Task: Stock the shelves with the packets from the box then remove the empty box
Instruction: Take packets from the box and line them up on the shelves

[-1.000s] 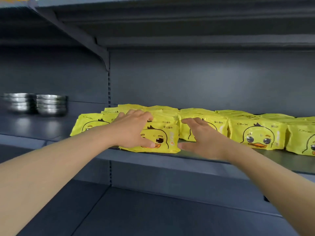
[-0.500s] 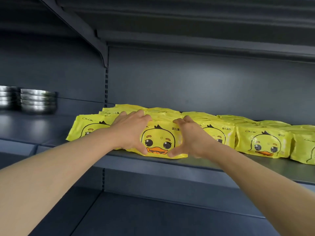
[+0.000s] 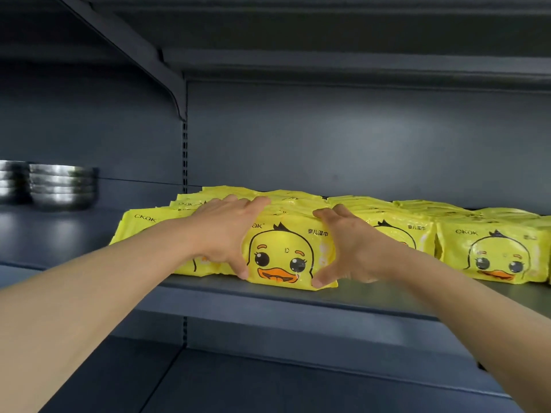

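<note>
The duck packet (image 3: 283, 254) lies crosswise between left hand (image 3: 222, 234) and right hand (image 3: 354, 248) — both grips clasping its ends, equally near.

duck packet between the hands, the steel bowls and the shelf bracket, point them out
duck packet (image 3: 280, 257): head view, on the printed duck face
steel bowls (image 3: 61, 186): head view, side of the right-hand stack
shelf bracket (image 3: 143, 52): head view, middle of the slanted arm
</note>
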`<state>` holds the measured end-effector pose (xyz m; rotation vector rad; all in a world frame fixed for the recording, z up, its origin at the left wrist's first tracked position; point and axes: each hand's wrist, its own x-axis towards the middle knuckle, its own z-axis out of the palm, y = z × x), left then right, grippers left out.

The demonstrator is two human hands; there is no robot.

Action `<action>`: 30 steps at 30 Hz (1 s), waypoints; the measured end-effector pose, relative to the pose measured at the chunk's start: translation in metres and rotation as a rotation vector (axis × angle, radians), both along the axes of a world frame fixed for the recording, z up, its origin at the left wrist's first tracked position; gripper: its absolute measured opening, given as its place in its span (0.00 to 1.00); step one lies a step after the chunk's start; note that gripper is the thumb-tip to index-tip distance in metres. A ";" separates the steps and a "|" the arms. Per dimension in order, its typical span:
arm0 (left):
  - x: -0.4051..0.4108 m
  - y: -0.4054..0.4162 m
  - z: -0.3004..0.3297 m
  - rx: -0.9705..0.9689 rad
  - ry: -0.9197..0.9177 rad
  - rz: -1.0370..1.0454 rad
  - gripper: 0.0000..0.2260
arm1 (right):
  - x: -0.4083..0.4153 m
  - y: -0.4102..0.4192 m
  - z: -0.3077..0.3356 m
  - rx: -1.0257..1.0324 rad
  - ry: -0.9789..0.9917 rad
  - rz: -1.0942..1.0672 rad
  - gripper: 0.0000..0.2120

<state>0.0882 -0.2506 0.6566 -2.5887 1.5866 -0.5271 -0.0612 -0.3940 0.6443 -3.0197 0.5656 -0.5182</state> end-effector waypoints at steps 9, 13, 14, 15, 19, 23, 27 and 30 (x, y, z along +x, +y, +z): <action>0.024 -0.040 -0.001 0.039 -0.026 -0.002 0.51 | 0.023 -0.010 -0.004 -0.273 -0.033 -0.193 0.48; 0.037 -0.063 0.004 0.077 -0.043 0.031 0.51 | 0.039 -0.023 0.000 -0.302 -0.003 -0.175 0.47; 0.039 -0.066 0.003 0.073 -0.046 0.029 0.51 | 0.042 -0.026 0.002 -0.290 0.006 -0.171 0.47; 0.042 -0.069 0.002 0.061 -0.047 0.026 0.51 | 0.045 -0.029 0.003 -0.270 0.018 -0.168 0.46; 0.047 -0.073 -0.003 -0.007 -0.019 -0.012 0.49 | 0.049 -0.038 0.007 -0.230 0.060 -0.153 0.45; 0.046 -0.072 -0.006 -0.018 -0.094 -0.029 0.46 | 0.048 -0.046 0.005 -0.312 0.034 -0.120 0.45; 0.043 -0.078 0.002 0.058 -0.064 0.006 0.48 | 0.049 -0.052 0.003 -0.350 0.030 -0.136 0.46; 0.039 -0.077 0.006 0.066 0.036 0.028 0.48 | 0.048 -0.055 0.002 -0.312 0.030 -0.135 0.47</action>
